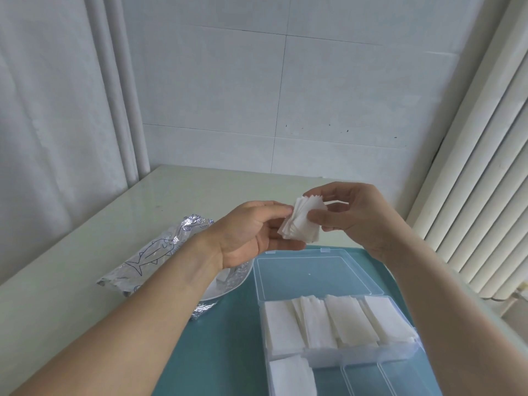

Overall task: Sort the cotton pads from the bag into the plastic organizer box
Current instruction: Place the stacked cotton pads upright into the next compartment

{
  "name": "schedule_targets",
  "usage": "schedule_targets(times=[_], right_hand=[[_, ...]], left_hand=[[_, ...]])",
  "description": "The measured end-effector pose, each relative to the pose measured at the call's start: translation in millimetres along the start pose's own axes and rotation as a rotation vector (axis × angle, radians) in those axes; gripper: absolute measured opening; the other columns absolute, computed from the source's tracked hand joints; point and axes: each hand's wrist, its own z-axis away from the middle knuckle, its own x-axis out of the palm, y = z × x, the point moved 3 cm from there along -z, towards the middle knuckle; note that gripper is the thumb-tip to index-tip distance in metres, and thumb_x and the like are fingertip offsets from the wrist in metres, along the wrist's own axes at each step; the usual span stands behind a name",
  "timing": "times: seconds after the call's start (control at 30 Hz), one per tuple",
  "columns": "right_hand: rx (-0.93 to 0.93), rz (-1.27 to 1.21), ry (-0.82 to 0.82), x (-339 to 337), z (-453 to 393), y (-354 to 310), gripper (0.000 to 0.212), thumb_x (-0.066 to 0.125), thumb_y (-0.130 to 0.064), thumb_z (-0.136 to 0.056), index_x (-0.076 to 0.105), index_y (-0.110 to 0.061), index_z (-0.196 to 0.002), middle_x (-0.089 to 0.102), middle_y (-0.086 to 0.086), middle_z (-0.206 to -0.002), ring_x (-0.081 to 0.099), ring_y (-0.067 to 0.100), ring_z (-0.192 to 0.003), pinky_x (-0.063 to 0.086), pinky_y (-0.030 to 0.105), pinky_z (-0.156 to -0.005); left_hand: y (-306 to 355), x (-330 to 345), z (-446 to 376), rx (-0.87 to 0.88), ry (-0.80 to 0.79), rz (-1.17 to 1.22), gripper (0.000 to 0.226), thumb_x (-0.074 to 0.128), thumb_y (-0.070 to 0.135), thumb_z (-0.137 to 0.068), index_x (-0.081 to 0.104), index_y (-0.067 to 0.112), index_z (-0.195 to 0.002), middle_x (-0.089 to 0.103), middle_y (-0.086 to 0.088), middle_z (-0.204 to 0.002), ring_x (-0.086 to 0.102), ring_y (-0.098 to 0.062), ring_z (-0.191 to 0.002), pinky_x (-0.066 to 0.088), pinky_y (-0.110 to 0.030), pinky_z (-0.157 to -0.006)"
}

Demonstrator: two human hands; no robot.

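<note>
Above the table (85,238), near the wall: a little stack of cotton pads (303,221) held up in both hands.

On the table, a blue mat (228,338), and on it the plastic organizer box (411,352) with lid (314,272) flipped back. Far row of box already full of white pads; one near slot filled, other near slots bare, so about half done by the look of it. Shiny bag (154,252) lying just left of box, mouth open, more pads likely inside. Left hand (251,232) pinching stack by one side, right hand (340,215) pinching other side, fingers curled. Lots of free air straight down to bare slots. Thin slot walls to mind. Table edge well off.
</note>
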Motion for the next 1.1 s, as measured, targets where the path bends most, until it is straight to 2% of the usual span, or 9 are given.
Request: schedule_targets(times=[0.13,0.3,0.47,0.57,0.67,0.73,0.83,1.03,1.1], right_hand=[[-0.033,0.140,0.007,1.0,-1.2,-0.8,0.024,0.077,-0.010,-0.085,0.077,-0.024,-0.105,0.075,0.001,-0.103,0.069,0.023,-0.078,0.056,0.039,-0.067],[-0.123,0.524,-0.147,15.9,2.5,-4.9,0.040,0.063,-0.028,-0.096,0.061,-0.031,-0.136,0.066,-0.017,-0.121,0.065,-0.001,-0.103,0.054,0.019,-0.080],[-0.126,0.515,-0.150,28.7,6.2,-4.8,0.049,0.061,-0.032,-0.096,0.052,-0.025,-0.143,0.069,-0.009,-0.119,0.068,0.008,-0.098,0.056,0.035,-0.088],[-0.170,0.488,-0.227,32.6,10.4,-8.7,0.053,0.069,-0.035,-0.086,0.055,-0.021,-0.135,0.068,-0.015,-0.101,0.065,0.007,-0.089,0.056,0.042,-0.090],[-0.145,0.542,-0.346,38.3,16.8,-12.4,0.085,0.085,-0.042,-0.072,0.044,-0.026,-0.145,0.066,-0.016,-0.098,0.064,0.001,-0.087,0.054,0.024,-0.088],[-0.150,0.573,-0.306,41.2,18.3,-14.1,0.099,0.091,-0.042,-0.064,0.042,-0.028,-0.148,0.065,-0.019,-0.107,0.063,-0.002,-0.092,0.053,0.021,-0.086],[-0.185,0.475,-0.238,40.6,18.3,-17.5,0.080,0.093,-0.038,-0.062,0.057,-0.032,-0.133,0.067,-0.020,-0.108,0.065,0.000,-0.096,0.058,0.032,-0.083],[-0.179,0.490,-0.291,42.7,18.8,-15.6,0.099,0.098,-0.031,-0.056,0.048,-0.033,-0.141,0.067,-0.014,-0.109,0.069,0.008,-0.091,0.059,0.030,-0.081],[-0.213,0.511,-0.245,42.4,18.4,-16.7,0.088,0.098,-0.029,-0.055,0.057,-0.029,-0.133,0.069,-0.013,-0.104,0.069,0.009,-0.086,0.059,0.033,-0.076]], left_hand=[[-0.7,0.3,0.7,-0.005,-0.043,-0.010,0.027,0.061,0.023,-0.091,0.062,0.003,-0.108,0.064,-0.010,-0.093,0.063,-0.023,-0.085,0.054,-0.034,-0.072],[-3.4,6.1,-0.5,-0.042,-0.127,0.105,0.046,0.043,0.033,-0.101,0.056,0.002,-0.133,0.062,-0.014,-0.128,0.063,-0.031,-0.106,0.045,-0.052,-0.104],[-5.0,10.3,-1.7,-0.020,-0.127,0.178,0.049,0.045,0.045,-0.095,0.063,0.005,-0.117,0.067,-0.010,-0.107,0.066,-0.020,-0.089,0.058,-0.034,-0.083],[-4.8,8.1,-1.4,-0.015,-0.103,0.148,0.049,0.066,0.046,-0.085,0.065,0.005,-0.112,0.059,-0.008,-0.094,0.062,-0.016,-0.080,0.057,-0.029,-0.075],[-10.0,9.9,-4.6,-0.059,-0.088,0.174,0.060,0.094,0.039,-0.058,0.066,0.007,-0.100,0.057,-0.007,-0.089,0.060,-0.018,-0.081,0.054,-0.030,-0.075],[-13.7,13.3,-4.7,-0.100,-0.098,0.182,0.051,0.088,0.038,-0.068,0.066,0.009,-0.104,0.059,-0.009,-0.100,0.060,-0.020,-0.090,0.050,-0.033,-0.085],[-11.0,19.4,3.5,-0.112,-0.189,0.189,0.023,0.065,0.033,-0.090,0.074,0.013,-0.097,0.067,-0.006,-0.099,0.065,-0.020,-0.091,0.053,-0.036,-0.085],[-10.4,17.8,9.3,-0.107,-0.207,0.133,0.011,0.068,0.021,-0.083,0.073,0.017,-0.091,0.067,-0.004,-0.090,0.065,-0.018,-0.084,0.050,-0.032,-0.079],[-11.1,18.9,7.4,-0.082,-0.192,0.156,0.010,0.063,0.018,-0.085,0.073,0.017,-0.087,0.068,-0.004,-0.087,0.067,-0.017,-0.081,0.052,-0.030,-0.075]])
